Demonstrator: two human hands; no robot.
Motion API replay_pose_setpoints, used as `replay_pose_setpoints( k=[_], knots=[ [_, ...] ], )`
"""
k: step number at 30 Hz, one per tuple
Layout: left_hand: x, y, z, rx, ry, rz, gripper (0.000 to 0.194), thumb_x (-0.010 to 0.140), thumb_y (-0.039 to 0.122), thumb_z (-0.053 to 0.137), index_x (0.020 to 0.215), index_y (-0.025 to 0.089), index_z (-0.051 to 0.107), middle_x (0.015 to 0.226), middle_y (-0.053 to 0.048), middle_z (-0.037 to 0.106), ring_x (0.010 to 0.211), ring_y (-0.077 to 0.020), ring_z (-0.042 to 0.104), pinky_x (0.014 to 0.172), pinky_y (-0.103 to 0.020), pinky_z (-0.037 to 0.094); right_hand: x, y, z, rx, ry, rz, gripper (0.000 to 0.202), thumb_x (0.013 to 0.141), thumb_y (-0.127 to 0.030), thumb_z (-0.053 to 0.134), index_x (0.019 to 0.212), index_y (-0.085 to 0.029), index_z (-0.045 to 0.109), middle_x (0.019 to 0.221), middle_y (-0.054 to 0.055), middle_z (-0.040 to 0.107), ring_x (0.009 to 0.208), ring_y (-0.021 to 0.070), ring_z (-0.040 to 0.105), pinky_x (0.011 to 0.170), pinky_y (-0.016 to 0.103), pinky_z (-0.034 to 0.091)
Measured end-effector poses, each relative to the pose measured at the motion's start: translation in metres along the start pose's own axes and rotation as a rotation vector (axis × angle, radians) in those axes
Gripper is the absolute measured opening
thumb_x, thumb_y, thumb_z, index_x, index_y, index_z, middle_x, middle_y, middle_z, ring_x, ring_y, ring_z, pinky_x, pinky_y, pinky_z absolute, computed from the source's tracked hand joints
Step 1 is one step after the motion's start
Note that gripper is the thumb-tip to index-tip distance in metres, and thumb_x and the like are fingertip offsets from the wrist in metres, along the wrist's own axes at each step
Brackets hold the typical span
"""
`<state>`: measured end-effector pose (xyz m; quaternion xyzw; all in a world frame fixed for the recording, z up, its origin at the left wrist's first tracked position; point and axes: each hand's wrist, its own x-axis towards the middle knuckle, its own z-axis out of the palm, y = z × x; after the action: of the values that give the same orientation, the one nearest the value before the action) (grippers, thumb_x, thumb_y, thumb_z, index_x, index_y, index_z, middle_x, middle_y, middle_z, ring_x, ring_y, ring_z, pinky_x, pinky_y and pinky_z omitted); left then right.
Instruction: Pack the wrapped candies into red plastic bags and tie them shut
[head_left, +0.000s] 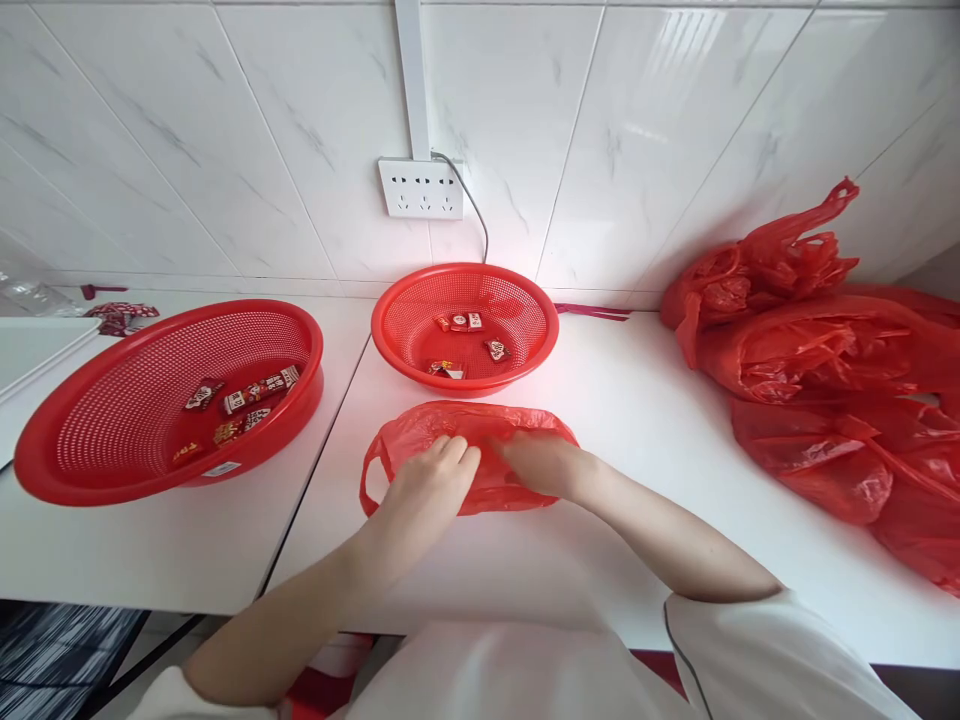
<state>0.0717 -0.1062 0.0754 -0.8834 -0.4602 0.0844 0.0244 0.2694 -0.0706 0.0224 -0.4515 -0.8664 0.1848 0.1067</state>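
A thin red plastic bag lies on the white table in front of me, its loop handle at the left. My left hand is closed on the bag near its middle, fingers bent. My right hand reaches into the right part of the bag; its fingertips are blurred and partly hidden, so what it holds cannot be made out. Just behind the bag stands a round red basket with a few small wrapped snacks in it.
A larger red basket with several wrapped snacks stands at the left. Several filled red bags are piled at the right. A power socket with a cable is on the tiled wall. A seam runs across the table.
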Motion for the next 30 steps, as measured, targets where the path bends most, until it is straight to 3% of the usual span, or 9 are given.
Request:
replay_pose_setpoints(
  k=[2, 4, 7, 10, 14, 17, 22, 27, 30],
  knots=[
    [0.011, -0.001, 0.011, 0.035, 0.033, 0.047, 0.041, 0.074, -0.009, 0.035, 0.094, 0.014, 0.062, 0.093, -0.011, 0.063, 0.087, -0.0222, 0.062, 0.072, -0.032, 0.05, 0.004, -0.011, -0.007, -0.169, -0.089, -0.184, 0.019, 0.089, -0.009, 0.05, 0.091, -0.018, 0.067, 0.072, 0.005, 0.067, 0.067, 0.0186, 0.065, 0.062, 0.03, 0.051],
    [0.019, -0.01, 0.025, 0.071, 0.038, 0.059, 0.04, 0.076, -0.004, 0.046, 0.11, 0.01, 0.06, 0.117, -0.019, 0.061, 0.114, -0.0314, 0.056, 0.093, -0.044, 0.047, 0.007, -0.018, -0.016, -0.34, -0.081, -0.335, 0.025, 0.09, -0.006, 0.044, 0.095, -0.017, 0.066, 0.107, 0.013, 0.068, 0.101, 0.0238, 0.064, 0.081, 0.035, 0.051],
    [0.022, -0.03, 0.038, -0.056, -0.092, 0.073, 0.082, 0.063, -0.001, 0.061, 0.141, 0.016, 0.041, 0.153, -0.019, 0.035, 0.141, -0.0371, 0.031, 0.105, -0.051, 0.038, 0.007, -0.011, -0.026, -0.5, -0.092, -0.155, 0.037, 0.078, -0.011, 0.066, 0.115, -0.013, 0.062, 0.145, 0.022, 0.043, 0.131, 0.0373, 0.043, 0.096, 0.047, 0.044],
    [0.017, -0.051, 0.041, -0.254, -0.268, 0.004, 0.102, 0.059, -0.005, 0.054, 0.15, 0.03, 0.028, 0.16, -0.009, 0.024, 0.139, -0.0332, 0.037, 0.089, -0.038, 0.051, 0.005, 0.011, -0.031, -0.405, -0.216, 0.099, 0.07, 0.064, -0.012, 0.076, 0.13, -0.016, 0.054, 0.135, 0.022, 0.053, 0.121, 0.0368, 0.053, 0.093, 0.045, 0.046],
    [0.016, -0.077, 0.041, -0.535, -0.301, -0.104, 0.087, 0.063, 0.005, 0.058, 0.144, 0.034, 0.043, 0.145, -0.008, 0.05, 0.107, -0.0302, 0.066, 0.067, -0.03, 0.052, -0.001, 0.032, -0.031, -0.092, -0.273, 0.105, 0.043, 0.073, -0.023, 0.069, 0.115, -0.029, 0.064, 0.109, 0.006, 0.07, 0.103, 0.0286, 0.064, 0.086, 0.037, 0.05],
    [0.021, -0.091, 0.042, -0.765, -0.21, -0.085, 0.066, 0.064, 0.018, 0.065, 0.128, 0.033, 0.061, 0.125, -0.005, 0.066, 0.1, -0.0275, 0.068, 0.074, -0.029, 0.052, -0.002, 0.035, -0.027, 0.021, -0.244, 0.082, 0.036, 0.073, -0.024, 0.067, 0.108, -0.029, 0.067, 0.107, 0.004, 0.071, 0.1, 0.028, 0.065, 0.084, 0.037, 0.051],
    [0.029, -0.09, 0.03, -1.103, -0.148, 0.082, 0.044, 0.066, 0.028, 0.073, 0.111, 0.027, 0.071, 0.127, -0.006, 0.065, 0.123, -0.0268, 0.056, 0.101, -0.037, 0.045, -0.001, 0.036, -0.028, 0.007, -0.227, 0.106, 0.028, 0.072, -0.011, 0.061, 0.096, -0.023, 0.069, 0.1, 0.005, 0.071, 0.088, 0.0232, 0.066, 0.071, 0.031, 0.05],
    [0.049, -0.083, 0.024, -1.649, -0.027, -0.332, 0.053, 0.078, 0.056, 0.064, 0.11, 0.015, 0.062, 0.094, -0.015, 0.074, 0.093, -0.0254, 0.071, 0.087, -0.04, 0.055, -0.006, 0.017, -0.056, -0.031, -0.174, 0.128, 0.035, 0.081, -0.012, 0.056, 0.112, -0.024, 0.068, 0.086, 0.005, 0.071, 0.072, 0.0215, 0.064, 0.058, 0.029, 0.044],
    [0.071, -0.084, 0.03, -1.878, -0.101, -0.514, 0.059, 0.079, 0.062, 0.058, 0.109, 0.011, 0.06, 0.084, -0.016, 0.074, 0.084, -0.0266, 0.072, 0.077, -0.035, 0.058, -0.011, -0.009, -0.08, 0.027, -0.062, -0.023, 0.036, 0.089, -0.021, 0.054, 0.123, -0.028, 0.063, 0.096, 0.004, 0.073, 0.075, 0.0207, 0.066, 0.067, 0.031, 0.048]
  ],
)
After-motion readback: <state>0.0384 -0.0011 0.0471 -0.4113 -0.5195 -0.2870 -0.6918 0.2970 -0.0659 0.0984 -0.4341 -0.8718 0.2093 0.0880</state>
